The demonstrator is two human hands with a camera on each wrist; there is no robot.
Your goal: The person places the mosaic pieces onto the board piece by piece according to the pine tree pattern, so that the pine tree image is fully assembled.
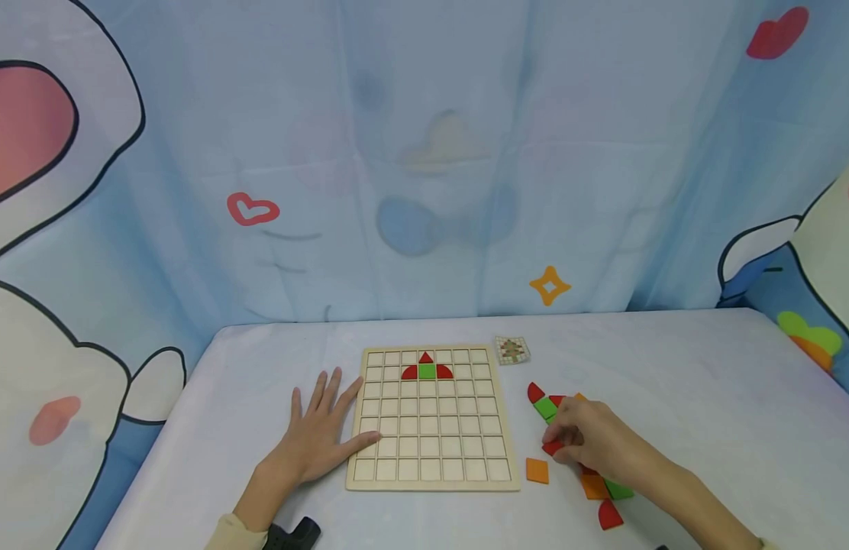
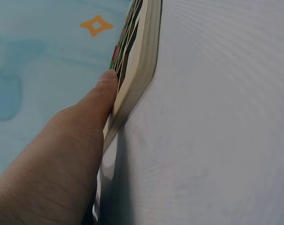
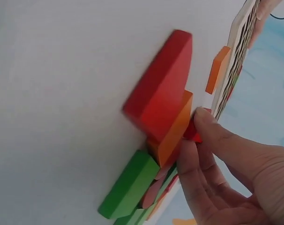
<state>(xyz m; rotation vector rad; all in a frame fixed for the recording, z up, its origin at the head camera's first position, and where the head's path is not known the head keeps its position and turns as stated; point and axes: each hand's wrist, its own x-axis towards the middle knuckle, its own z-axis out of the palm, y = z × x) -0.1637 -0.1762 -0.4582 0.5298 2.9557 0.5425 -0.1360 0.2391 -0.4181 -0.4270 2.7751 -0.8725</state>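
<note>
A wooden grid board [image 1: 433, 486] lies on the table. Near its top sit a red triangle [image 1: 425, 357], a green square [image 1: 427, 371] and two red quarter-round blocks, one on each side of the square. My left hand [image 1: 311, 443] rests at the board's left edge with fingers spread and the thumb over the rim. To the right of the board, my right hand [image 1: 596, 439] pinches a small red block [image 3: 192, 132] between thumb and fingers. Its exact shape is partly hidden by the fingertips. Loose blocks lie around and under this hand.
An orange square block [image 1: 537, 471] lies beside the board's lower right corner. Toward the front are a red quarter-round block [image 1: 609, 516], another orange block [image 1: 593, 487] and a green block [image 1: 619, 490]. A small patterned card [image 1: 511, 351] sits at the board's upper right corner.
</note>
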